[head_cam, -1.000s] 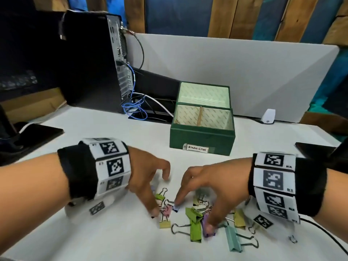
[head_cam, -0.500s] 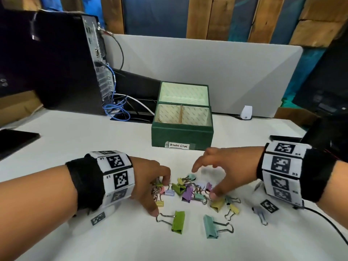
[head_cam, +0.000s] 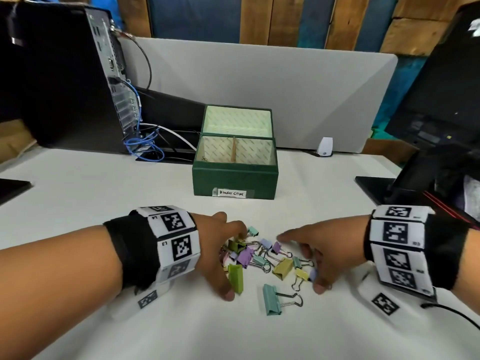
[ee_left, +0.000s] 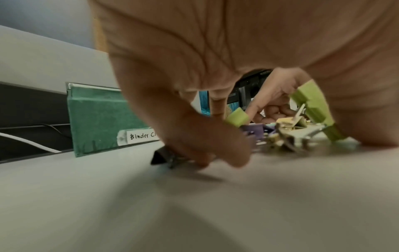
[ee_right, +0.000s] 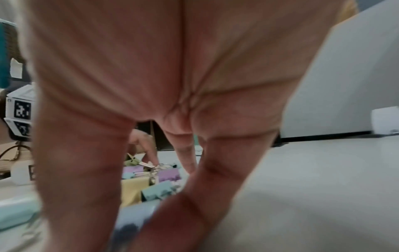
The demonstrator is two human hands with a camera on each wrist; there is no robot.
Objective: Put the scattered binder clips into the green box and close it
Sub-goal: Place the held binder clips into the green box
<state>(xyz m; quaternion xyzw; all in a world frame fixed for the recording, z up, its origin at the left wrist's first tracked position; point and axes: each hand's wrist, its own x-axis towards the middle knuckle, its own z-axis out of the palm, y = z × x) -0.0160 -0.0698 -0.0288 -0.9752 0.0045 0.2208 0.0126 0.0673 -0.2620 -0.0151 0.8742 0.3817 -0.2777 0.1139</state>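
Several coloured binder clips [head_cam: 259, 258] lie heaped on the white table in the head view. My left hand [head_cam: 220, 253] cups the heap's left side, fingers bent down over it; the thumb tip touches an olive clip [head_cam: 235, 278]. My right hand [head_cam: 315, 245] is spread on the right side, fingertips on the table, one against a small pale blue clip [head_cam: 313, 274]. A teal clip [head_cam: 271, 298] lies apart in front. The green box [head_cam: 235, 178], labelled "Binder Clips", stands behind with its lid [head_cam: 236, 120] up. The left wrist view shows the left hand [ee_left: 205, 136], clips [ee_left: 302, 133] and box [ee_left: 103, 122].
A black computer tower [head_cam: 65, 74] with blue cables [head_cam: 145, 146] stands at the back left. A grey partition [head_cam: 285, 87] runs behind the box, with a small white device [head_cam: 324, 146] at its foot. A monitor stand [head_cam: 389, 188] is on the right, a black cable [head_cam: 454, 315] near my right wrist.
Both hands have raked the spread clips inward into a tighter heap. The olive clip now lies against my left thumb, and the right hand has moved in from the right.
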